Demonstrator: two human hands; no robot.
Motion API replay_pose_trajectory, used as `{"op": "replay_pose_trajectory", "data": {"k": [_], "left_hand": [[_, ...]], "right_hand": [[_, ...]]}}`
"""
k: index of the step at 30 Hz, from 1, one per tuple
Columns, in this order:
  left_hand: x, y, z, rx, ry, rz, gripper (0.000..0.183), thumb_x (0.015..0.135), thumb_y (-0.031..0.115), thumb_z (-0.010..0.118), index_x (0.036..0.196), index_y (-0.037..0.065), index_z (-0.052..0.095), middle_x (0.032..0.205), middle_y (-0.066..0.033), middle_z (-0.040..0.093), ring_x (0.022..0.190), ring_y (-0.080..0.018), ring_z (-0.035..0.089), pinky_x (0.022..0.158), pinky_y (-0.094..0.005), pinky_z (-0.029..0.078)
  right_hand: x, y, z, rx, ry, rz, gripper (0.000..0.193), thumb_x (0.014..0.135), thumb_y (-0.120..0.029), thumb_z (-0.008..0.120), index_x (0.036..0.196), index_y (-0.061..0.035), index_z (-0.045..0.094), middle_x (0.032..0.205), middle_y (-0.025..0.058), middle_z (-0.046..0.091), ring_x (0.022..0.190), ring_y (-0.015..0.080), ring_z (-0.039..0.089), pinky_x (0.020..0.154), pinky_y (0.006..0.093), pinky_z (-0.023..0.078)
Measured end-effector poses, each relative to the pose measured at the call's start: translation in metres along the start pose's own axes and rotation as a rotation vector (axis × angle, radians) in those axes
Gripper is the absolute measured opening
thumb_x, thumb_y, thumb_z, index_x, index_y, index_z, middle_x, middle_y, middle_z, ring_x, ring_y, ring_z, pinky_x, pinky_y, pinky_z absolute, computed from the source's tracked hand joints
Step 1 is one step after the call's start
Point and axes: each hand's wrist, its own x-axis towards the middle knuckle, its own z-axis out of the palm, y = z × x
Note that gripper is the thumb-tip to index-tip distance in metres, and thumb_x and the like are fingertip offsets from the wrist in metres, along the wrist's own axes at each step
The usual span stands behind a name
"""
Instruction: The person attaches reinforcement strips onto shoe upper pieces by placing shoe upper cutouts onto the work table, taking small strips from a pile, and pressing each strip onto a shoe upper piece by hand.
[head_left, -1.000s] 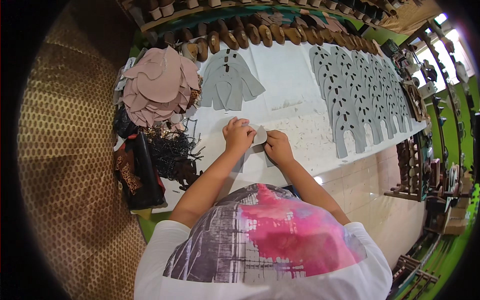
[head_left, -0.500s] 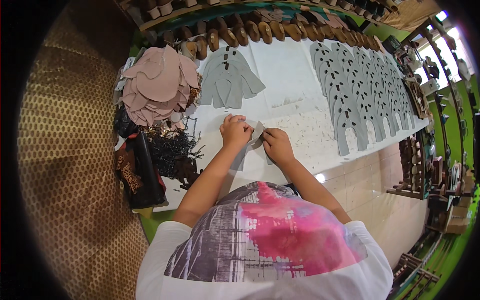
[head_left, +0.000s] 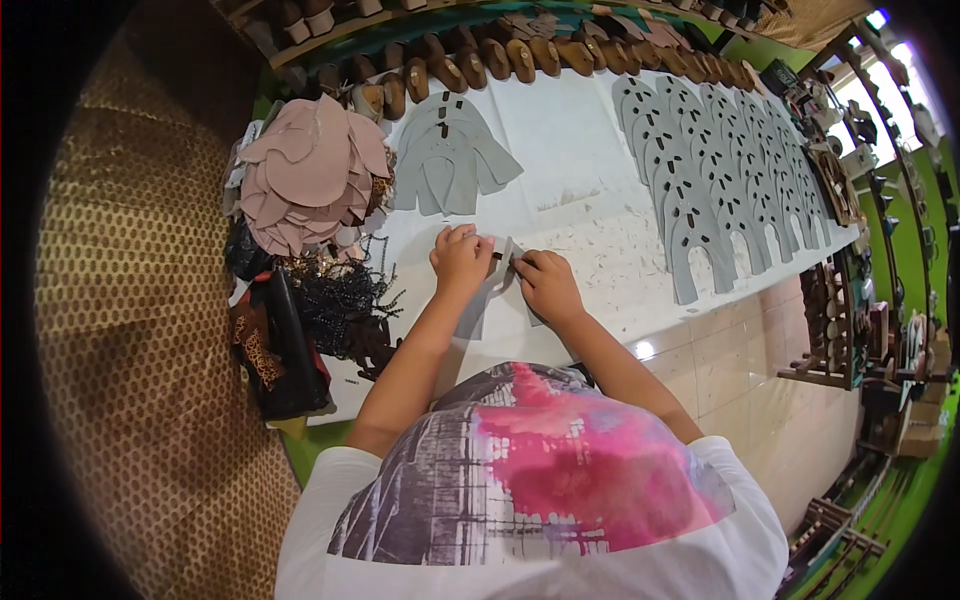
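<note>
Over the near part of the white table, my left hand (head_left: 462,262) and my right hand (head_left: 548,282) work close together on one grey shoe upper piece (head_left: 470,320). My right fingers are closed in a pinch on its raised, folded edge. A small dark strip (head_left: 497,256) shows at my left fingertips, which are pressed together on it. Its far end lies close to the grey edge; whether they touch I cannot tell. The legs of the piece hang toward me, partly hidden by my hands. Beyond my left hand lies a small overlapping stack of grey uppers (head_left: 447,165) with dark strips.
Rows of overlapping grey uppers (head_left: 690,215) with dark strips cover the table's right side. Brown shoe lasts (head_left: 520,60) line the far edge. Pink cut pieces (head_left: 315,170), dark beaded trims (head_left: 345,290) and a black bag (head_left: 290,340) crowd the left. Shoe racks (head_left: 830,330) stand at right.
The grey edge between my hands was curled and broad; now it stands as a narrow upright fold. My hands have shifted slightly, and the dark strip shows more plainly.
</note>
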Motion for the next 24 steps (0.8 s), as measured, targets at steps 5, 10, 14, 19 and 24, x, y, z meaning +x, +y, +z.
{"op": "replay_pose_trajectory", "data": {"k": [5, 10, 14, 19, 24], "left_hand": [[-0.005, 0.022, -0.021, -0.045, -0.186, -0.009, 0.048, 0.082, 0.051, 0.055, 0.091, 0.007, 0.071, 0.135, -0.0082, 0.046, 0.133, -0.0376, 0.024, 0.104, -0.0528, 0.017], [-0.008, 0.025, -0.018, 0.118, -0.3, -0.011, 0.057, 0.082, 0.053, 0.053, 0.097, 0.001, 0.07, 0.144, -0.0116, 0.036, 0.135, -0.0388, 0.019, 0.106, -0.0529, 0.014], [-0.001, 0.014, -0.008, 0.05, -0.364, -0.083, 0.048, 0.082, 0.044, 0.052, 0.097, 0.002, 0.069, 0.148, -0.0099, 0.028, 0.137, -0.0391, 0.015, 0.107, -0.057, 0.011], [0.0, 0.014, -0.003, -0.043, -0.342, -0.135, 0.044, 0.081, 0.039, 0.054, 0.094, -0.001, 0.068, 0.15, -0.0063, 0.027, 0.137, -0.0403, 0.015, 0.106, -0.0591, 0.012], [-0.002, 0.011, -0.011, 0.233, -0.133, -0.08, 0.046, 0.082, 0.043, 0.055, 0.094, 0.001, 0.069, 0.142, -0.0089, 0.038, 0.133, -0.0383, 0.023, 0.102, -0.0612, 0.016]], "right_hand": [[-0.001, 0.003, -0.002, -0.02, 0.017, 0.006, 0.026, 0.072, -0.006, 0.059, 0.096, -0.0054, 0.068, 0.094, 0.0071, 0.06, 0.091, 0.0256, 0.057, 0.081, 0.0382, 0.044], [0.0, 0.0, -0.003, -0.017, 0.022, -0.001, 0.027, 0.071, -0.006, 0.059, 0.096, -0.0057, 0.068, 0.093, 0.0073, 0.06, 0.089, 0.0256, 0.057, 0.08, 0.0385, 0.044], [0.001, -0.001, -0.003, -0.01, 0.024, -0.008, 0.027, 0.07, -0.006, 0.059, 0.096, -0.006, 0.068, 0.092, 0.0072, 0.06, 0.087, 0.0255, 0.057, 0.079, 0.0386, 0.045], [0.0, 0.002, -0.002, -0.024, 0.021, -0.004, 0.027, 0.07, -0.005, 0.059, 0.096, -0.0065, 0.068, 0.091, 0.0068, 0.06, 0.087, 0.0249, 0.056, 0.078, 0.0379, 0.045], [0.0, 0.001, -0.001, -0.01, 0.028, 0.009, 0.027, 0.07, -0.005, 0.059, 0.096, -0.0056, 0.068, 0.092, 0.0075, 0.06, 0.088, 0.0253, 0.057, 0.079, 0.0382, 0.045]]}}
